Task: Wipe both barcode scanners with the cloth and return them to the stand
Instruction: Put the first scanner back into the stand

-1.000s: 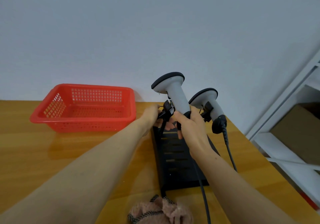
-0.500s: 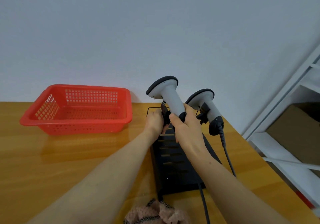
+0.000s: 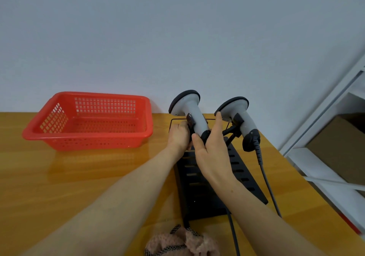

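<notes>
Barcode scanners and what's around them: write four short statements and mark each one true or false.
1. A scanner lies in the red basket. False: the left scanner and the right scanner are both up at the black stand.
2. The cloth lies on the table, in neither hand. True.
3. A cable runs from the right scanner's handle. True.
4. The right hand grips the right scanner's handle. False: it is at the left scanner's handle.
</notes>
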A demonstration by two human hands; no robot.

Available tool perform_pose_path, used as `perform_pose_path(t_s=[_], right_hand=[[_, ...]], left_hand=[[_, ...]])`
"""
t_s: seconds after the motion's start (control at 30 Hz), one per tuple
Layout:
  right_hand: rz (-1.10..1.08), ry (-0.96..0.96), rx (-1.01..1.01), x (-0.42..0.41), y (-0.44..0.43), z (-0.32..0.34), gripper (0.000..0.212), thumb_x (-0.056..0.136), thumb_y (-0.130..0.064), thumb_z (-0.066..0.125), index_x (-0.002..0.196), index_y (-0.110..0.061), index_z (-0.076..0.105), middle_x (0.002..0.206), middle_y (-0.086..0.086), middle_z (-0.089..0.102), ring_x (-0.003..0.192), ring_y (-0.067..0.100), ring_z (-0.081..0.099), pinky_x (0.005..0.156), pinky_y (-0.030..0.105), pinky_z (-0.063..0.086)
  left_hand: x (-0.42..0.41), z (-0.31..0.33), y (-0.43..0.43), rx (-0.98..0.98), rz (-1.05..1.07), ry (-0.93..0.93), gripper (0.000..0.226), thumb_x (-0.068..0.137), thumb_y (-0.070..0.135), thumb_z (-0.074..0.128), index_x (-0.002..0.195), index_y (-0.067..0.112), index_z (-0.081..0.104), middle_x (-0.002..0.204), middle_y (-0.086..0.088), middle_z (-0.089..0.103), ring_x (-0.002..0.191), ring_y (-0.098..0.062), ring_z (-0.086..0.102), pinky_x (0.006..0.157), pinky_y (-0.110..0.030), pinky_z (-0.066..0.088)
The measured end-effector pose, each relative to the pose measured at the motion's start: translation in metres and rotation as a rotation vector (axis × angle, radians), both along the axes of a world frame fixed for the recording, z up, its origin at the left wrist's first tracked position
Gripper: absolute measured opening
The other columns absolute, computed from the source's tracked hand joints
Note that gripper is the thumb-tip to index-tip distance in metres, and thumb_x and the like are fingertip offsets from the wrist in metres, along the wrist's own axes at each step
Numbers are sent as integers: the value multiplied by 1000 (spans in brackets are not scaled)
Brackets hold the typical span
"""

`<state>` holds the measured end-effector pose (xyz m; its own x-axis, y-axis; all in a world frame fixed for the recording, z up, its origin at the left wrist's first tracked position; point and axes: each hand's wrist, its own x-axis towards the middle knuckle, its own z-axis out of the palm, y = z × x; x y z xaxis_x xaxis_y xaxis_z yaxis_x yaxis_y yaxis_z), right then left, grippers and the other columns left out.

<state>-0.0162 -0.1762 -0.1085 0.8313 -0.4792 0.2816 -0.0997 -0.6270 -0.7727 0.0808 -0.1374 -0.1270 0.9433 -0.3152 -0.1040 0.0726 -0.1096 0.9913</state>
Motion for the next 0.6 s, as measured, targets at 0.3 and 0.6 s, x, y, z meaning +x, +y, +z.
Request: perform_pose_path(t_s=[0.3,0.6], right_hand=[[32,12,8,4,4,3,80,93,-25,51,147,-30,-8,153,1,24,135,19,36,108,44,38],[70,64,-51,-5,8,11,76,93,-36,49,147,-29,-4,154,-2,22,138,18,31,105,41,38]], left_hand=[[4,0,8,-23,-21,78,27,102,16,29,91,23,53,104,-2,55,97,-21,48,73,-20,45],[6,13,25,74,20,34,56,98,46,27,96,5,64,73,-7,56,66,-23,50,75,-35,43]])
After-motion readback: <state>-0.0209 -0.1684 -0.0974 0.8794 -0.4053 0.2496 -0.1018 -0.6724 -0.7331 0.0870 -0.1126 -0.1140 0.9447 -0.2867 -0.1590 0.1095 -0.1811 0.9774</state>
